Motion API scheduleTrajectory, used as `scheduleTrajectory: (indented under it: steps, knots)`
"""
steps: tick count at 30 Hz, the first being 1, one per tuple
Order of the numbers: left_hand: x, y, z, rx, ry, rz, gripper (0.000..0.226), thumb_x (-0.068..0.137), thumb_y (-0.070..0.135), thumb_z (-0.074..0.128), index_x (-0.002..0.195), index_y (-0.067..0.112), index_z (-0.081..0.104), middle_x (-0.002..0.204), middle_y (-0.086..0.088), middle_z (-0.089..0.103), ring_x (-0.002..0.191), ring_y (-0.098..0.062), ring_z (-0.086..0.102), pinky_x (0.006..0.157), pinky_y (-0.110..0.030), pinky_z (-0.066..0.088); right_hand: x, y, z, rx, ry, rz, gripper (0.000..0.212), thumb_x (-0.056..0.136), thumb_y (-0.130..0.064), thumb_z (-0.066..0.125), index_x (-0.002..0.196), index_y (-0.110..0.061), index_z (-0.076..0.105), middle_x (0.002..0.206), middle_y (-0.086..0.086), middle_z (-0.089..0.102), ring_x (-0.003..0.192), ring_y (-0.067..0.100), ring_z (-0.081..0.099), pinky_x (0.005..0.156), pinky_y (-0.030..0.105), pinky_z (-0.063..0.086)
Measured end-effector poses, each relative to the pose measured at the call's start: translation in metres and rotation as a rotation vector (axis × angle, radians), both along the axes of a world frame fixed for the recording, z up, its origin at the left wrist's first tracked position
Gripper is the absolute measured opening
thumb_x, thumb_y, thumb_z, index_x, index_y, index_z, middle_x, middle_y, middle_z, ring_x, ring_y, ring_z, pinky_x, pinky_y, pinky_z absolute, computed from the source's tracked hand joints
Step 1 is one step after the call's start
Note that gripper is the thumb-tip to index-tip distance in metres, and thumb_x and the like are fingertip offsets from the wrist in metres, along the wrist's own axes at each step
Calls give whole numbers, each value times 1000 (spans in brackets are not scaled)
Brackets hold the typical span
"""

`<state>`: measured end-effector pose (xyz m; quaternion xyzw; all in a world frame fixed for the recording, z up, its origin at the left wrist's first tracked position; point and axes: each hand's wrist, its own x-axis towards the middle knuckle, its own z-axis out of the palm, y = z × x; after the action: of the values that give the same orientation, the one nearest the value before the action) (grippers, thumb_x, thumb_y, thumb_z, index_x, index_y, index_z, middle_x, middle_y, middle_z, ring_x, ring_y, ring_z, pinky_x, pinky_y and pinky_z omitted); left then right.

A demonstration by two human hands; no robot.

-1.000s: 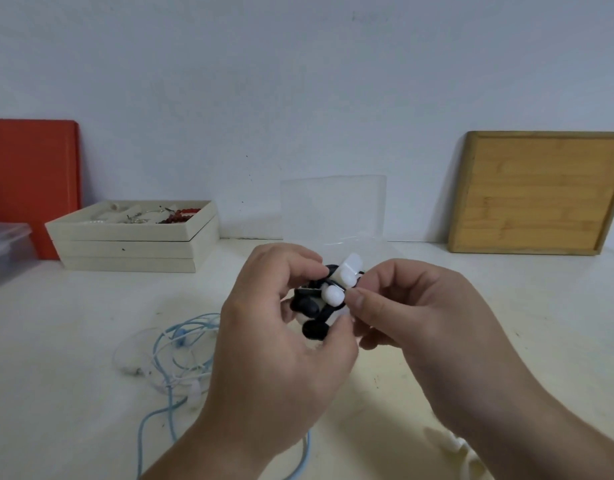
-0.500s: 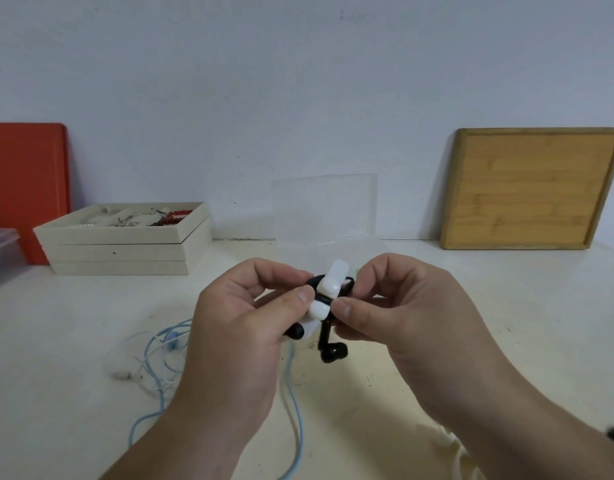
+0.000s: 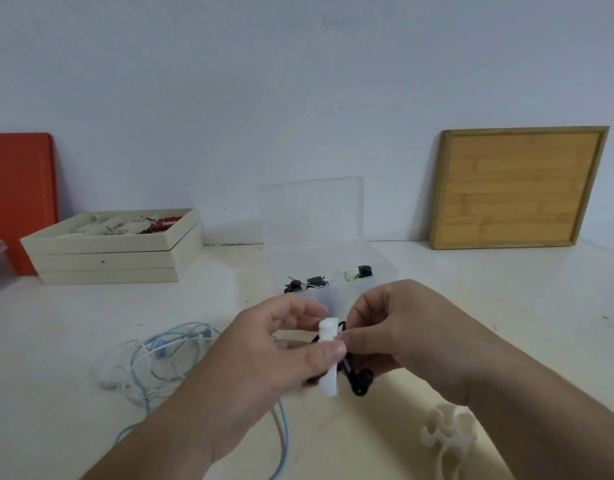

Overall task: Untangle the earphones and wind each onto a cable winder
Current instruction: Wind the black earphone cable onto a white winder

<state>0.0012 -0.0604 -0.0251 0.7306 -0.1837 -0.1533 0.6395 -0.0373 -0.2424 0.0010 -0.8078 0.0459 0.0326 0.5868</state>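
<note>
A white cable winder [image 3: 329, 355] with black earphones [image 3: 357, 379] wrapped on it is held above the table between both hands. My left hand [image 3: 264, 362] pinches the winder's middle with thumb and fingers. My right hand [image 3: 395, 334] grips the black cord at the winder's right side; one black earbud hangs below. A tangle of light blue and white earphones [image 3: 160, 351] lies on the table to the left. Spare white winders [image 3: 447, 431] lie under my right forearm.
A clear plastic box [image 3: 312, 216] with its lid up stands behind my hands, small black parts inside. A stack of beige trays [image 3: 111, 258] sits at back left beside a red board [image 3: 18, 195]. A bamboo tray [image 3: 516, 185] leans on the wall at right.
Both hands have lowered toward the table with the winder, which has turned more upright. The clear box's contents have come into view behind the hands.
</note>
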Motion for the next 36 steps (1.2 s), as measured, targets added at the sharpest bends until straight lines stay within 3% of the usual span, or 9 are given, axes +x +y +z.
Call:
scheduleTrajectory:
  steps: [4,8,12,18,24,27,30,33,36]
  knots:
    - [-3,-5,2,33,-22,11,37,58,11,82,92,25,77,97,1,76,77,-20,73,67,-31,54,1,-6,0,41,23,-13,19,86,-9,75,87,9,67,76,19,74,66,23,72,68,31,62]
    - [9,-8,10,-136,34,259,26,75,-10,75,91,10,76,93,-17,75,82,-27,73,77,-38,59,7,-19,0,83,-55,-209,11,89,-4,68,79,0,67,87,22,74,67,23,73,76,42,63]
    - [44,-14,32,-138,-119,452,21,81,-6,73,93,11,73,86,-11,75,82,-25,72,85,-43,60,9,-24,-2,19,-106,-293,12,87,-2,65,75,1,66,79,20,72,61,19,70,71,40,61]
    - [89,-40,40,510,-551,517,15,75,25,80,89,21,75,82,2,67,71,-13,59,58,-20,41,10,-18,-3,-94,-166,-301,13,84,-10,66,72,-7,67,65,10,72,68,25,74,73,50,60]
    - [106,-47,28,1199,-663,345,62,94,68,38,68,14,56,87,-5,51,94,-26,45,77,-37,42,8,-16,-2,-148,-187,-295,12,84,-12,65,72,-10,68,61,4,71,62,16,73,71,50,61]
    - [112,-37,28,1168,-566,248,48,102,37,43,63,9,51,81,-18,54,100,-43,57,78,-38,46,8,-16,-2,-160,-198,-286,12,84,-12,64,72,-11,68,62,4,71,61,12,72,73,50,61]
    - [114,-27,26,1183,-608,209,16,93,26,60,95,23,76,108,-10,63,108,-34,57,92,-44,52,7,-15,-3,-182,-197,-276,13,84,-13,65,72,-12,69,63,2,71,61,10,71,74,49,61]
    - [113,-19,27,961,-601,241,28,91,27,67,119,28,68,123,-8,51,111,-27,53,98,-38,47,8,-13,-5,-218,-194,-262,15,84,-14,64,69,-14,68,61,0,71,64,16,72,73,48,61]
    - [100,-2,38,573,-572,444,12,94,20,63,103,26,68,100,-5,59,79,-19,55,68,-27,42,7,-10,-6,-302,-186,-206,17,85,-15,63,69,-16,67,62,-2,71,62,15,71,65,36,59]
